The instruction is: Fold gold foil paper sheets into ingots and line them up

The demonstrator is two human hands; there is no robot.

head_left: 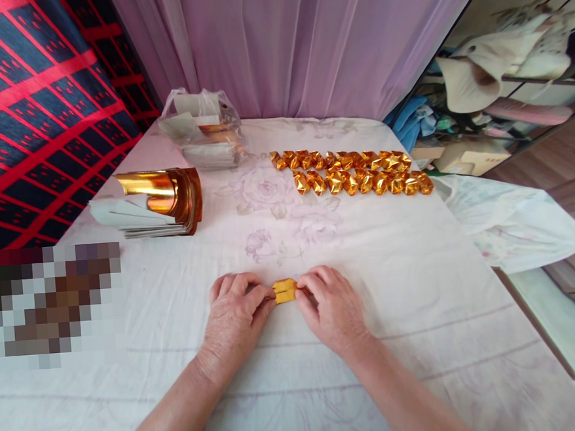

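Observation:
A small folded piece of gold foil paper [285, 291] lies between my two hands, low over the flowered tablecloth [183, 275]. My left hand [237, 304] pinches its left end with thumb and fingertips. Its right end sits between the thumb and fingers of my right hand [330, 304]. Seams run across the folded piece, and its ends are partly covered by my fingertips. Farther back on the right, folded gold foil pieces [363, 177] stand in two rows. A stack of gold foil sheets with white backs [159, 205] lies curled on the left.
Behind the stack stands a clear plastic bag [207, 132] holding more sheets. A purple curtain [275, 45] hangs along the table's back edge. A white plastic bag [519, 219] hangs beside the right edge, near a shelf with hats [484, 70]. A blurred patch [57, 304] covers something at left.

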